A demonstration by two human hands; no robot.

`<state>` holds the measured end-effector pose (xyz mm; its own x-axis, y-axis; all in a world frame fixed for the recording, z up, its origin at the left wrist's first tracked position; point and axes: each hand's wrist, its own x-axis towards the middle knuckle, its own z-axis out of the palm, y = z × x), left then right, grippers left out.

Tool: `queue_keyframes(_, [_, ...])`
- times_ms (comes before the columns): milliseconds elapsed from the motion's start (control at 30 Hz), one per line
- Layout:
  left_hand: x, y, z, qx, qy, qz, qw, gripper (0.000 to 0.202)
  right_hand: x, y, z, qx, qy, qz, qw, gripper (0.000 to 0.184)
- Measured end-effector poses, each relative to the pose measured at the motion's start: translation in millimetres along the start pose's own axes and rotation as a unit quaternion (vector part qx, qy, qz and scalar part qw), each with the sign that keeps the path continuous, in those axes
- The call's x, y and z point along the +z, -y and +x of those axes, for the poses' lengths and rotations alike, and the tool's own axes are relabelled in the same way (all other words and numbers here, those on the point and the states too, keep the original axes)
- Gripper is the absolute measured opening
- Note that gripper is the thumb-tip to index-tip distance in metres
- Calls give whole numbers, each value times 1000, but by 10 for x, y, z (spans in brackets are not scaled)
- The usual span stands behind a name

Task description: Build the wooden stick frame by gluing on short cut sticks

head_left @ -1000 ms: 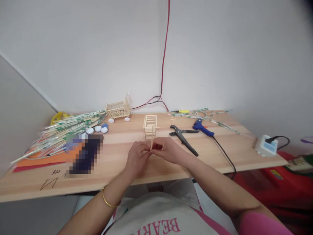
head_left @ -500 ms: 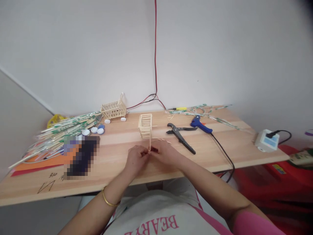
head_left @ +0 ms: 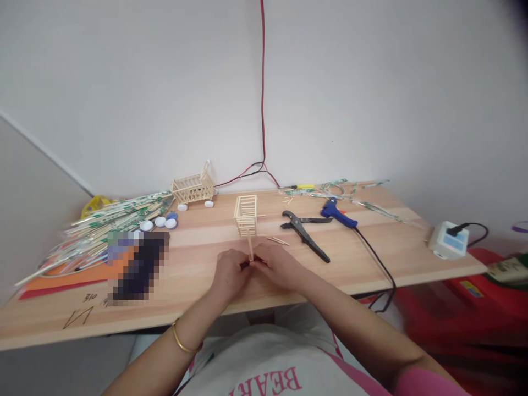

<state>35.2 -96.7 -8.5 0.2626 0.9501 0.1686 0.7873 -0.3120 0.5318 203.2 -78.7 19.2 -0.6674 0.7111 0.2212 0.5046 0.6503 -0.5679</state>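
Leaned over a pale wooden counter (head_left: 371,247) that ran well past the hands on both sides. Had a heap of paper-wrapped chopsticks (head_left: 111,220) lying far out to the left of the hands. Held the left hand (head_left: 229,275) and the right hand (head_left: 280,267) together near the front edge, fingertips pressed against each other and pinching the lower end of one wooden stick (head_left: 249,246). Had black-handled cutters (head_left: 305,232) and a blue glue gun (head_left: 338,213) beyond the right hand, well apart from it. Had a stick cart (head_left: 193,190) far ahead and to the left. Faced an open stick frame (head_left: 246,214) straight ahead of the hands, near them. Held the wooden stick with its long axis close to upright, top tilted slightly left and toward that frame, base shared by both hands, neither one nearer. Could not tell whether the tip touched the frame. Had a few short offcuts (head_left: 278,240) just beyond the right hand.
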Motion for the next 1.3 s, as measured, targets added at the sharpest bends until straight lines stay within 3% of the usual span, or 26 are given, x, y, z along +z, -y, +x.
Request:
queue_keyframes(567, [43, -3, -29, -3, 4, 47, 999, 9, 52, -1, -64, 10, -22, 7, 1000, 11])
queue_keyframes(833, [17, -68, -76, 27, -45, -158, 986, 17, -17, -41, -109, 44, -68, 62, 995, 5])
queue_keyframes(1133, [-66, -166, -51, 32, -67, -109, 991, 17, -113, -2, -128, 58, -65, 87, 992, 10])
queue_keyframes(1300, [-76, -166, -70, 58, -85, -122, 987, 17, -143, -6, -120, 10, -55, 68, 996, 9])
